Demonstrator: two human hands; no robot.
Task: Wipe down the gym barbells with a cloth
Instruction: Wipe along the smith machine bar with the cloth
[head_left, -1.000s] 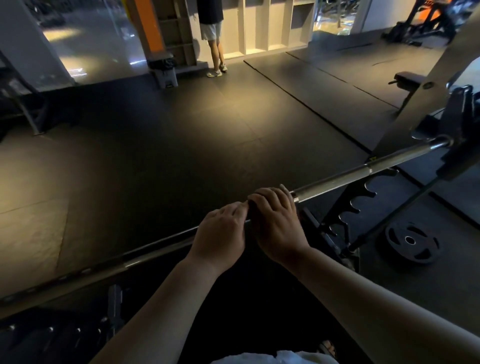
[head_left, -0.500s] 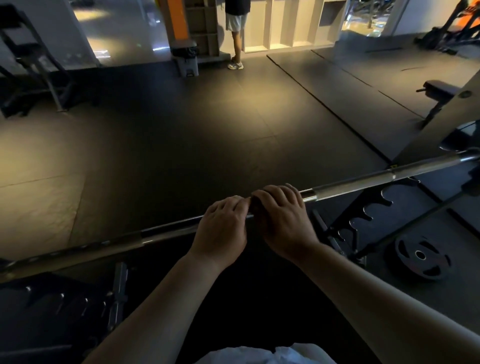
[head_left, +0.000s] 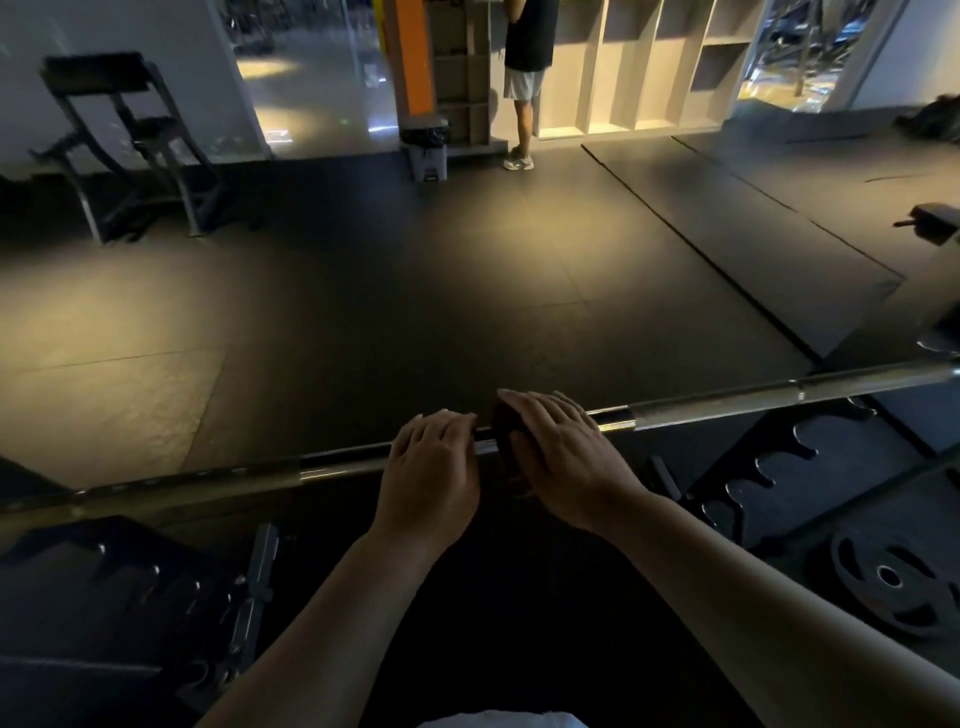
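- Head view: the barbell (head_left: 727, 402) runs left to right across the near floor area, its right end higher.
- The left hand (head_left: 431, 460) curls its fingers over the bar's middle, gripping it.
- Just to its right, the right hand (head_left: 563, 452) wraps over a dark cloth (head_left: 506, 431), holding it against the bar.
- A weight plate (head_left: 893, 584) lies on the floor near right; a person (head_left: 524, 67) stands far off.
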